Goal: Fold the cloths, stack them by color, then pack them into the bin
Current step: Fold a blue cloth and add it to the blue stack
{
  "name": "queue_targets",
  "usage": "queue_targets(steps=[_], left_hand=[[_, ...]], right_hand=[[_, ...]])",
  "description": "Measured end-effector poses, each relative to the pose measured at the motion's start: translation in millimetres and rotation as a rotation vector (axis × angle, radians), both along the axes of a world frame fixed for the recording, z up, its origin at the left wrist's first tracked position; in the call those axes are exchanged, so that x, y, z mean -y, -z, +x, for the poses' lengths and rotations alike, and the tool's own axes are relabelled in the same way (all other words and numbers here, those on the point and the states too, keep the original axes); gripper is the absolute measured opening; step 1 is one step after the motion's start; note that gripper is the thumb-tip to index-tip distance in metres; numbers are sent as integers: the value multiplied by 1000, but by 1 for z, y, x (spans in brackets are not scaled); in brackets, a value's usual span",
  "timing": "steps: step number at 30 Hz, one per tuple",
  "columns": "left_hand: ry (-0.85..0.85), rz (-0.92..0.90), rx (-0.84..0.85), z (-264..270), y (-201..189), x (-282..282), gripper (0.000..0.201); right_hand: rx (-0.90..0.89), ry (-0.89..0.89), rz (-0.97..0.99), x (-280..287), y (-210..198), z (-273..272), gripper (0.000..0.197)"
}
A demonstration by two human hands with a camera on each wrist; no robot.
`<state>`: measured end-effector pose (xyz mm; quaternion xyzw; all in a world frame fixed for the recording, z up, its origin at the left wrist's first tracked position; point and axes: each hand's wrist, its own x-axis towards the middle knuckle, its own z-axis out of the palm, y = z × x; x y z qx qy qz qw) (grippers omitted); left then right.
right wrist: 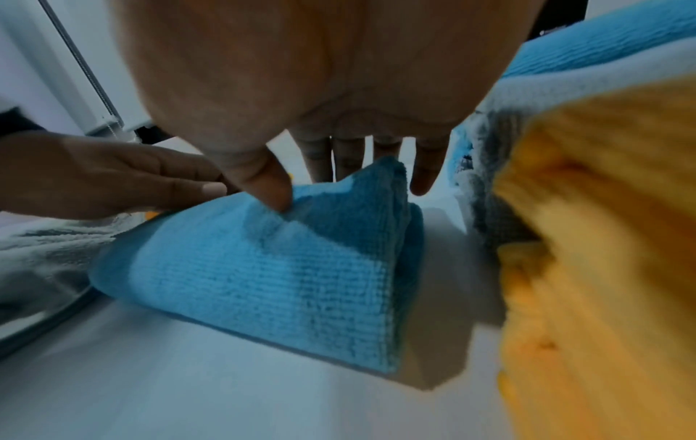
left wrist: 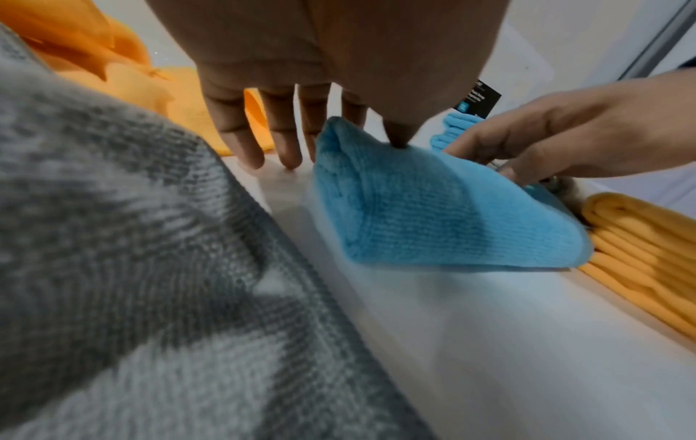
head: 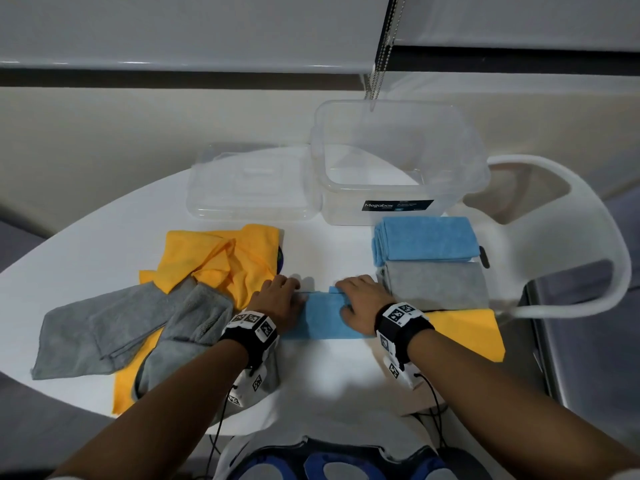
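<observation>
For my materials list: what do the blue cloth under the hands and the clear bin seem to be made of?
Blue folded cloth: probably microfibre, matte; fine ribbed weave with fuzzy nap at its edges. Clear rectangular bin: apparently moulded plastic, glossy; the table shows through its walls.

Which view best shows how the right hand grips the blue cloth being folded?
The right wrist view: the right hand pinches a raised corner of the blue cloth between thumb and fingers. The head view shows only the hand's back; the left wrist view shows it side-on, grip partly hidden.
</observation>
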<state>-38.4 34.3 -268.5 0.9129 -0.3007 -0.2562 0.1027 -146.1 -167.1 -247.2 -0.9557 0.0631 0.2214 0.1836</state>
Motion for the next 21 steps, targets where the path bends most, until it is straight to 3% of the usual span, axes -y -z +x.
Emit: queue_targets(steps=[2,4,7,13,18,21], left_hand=[[95,19,12,0,-2,0,46],[155,37,13,0,-3,2,42],[144,36,17,2,-3,5,34],[109,49,15,2,1,11,31],[126,68,22,1,0,15,32],[125,75,45,-1,-1,17,31]], right_hand=[[14,-18,31,1,1,2,57],[4,-35,104,2,4,4,53],[-7,-35,152,2,7,7,44],[-10,-74,71,1,7,11,42],[57,-175,-107,-12,5,7,57],[125,-177,-113,-22,-2,-1,67]])
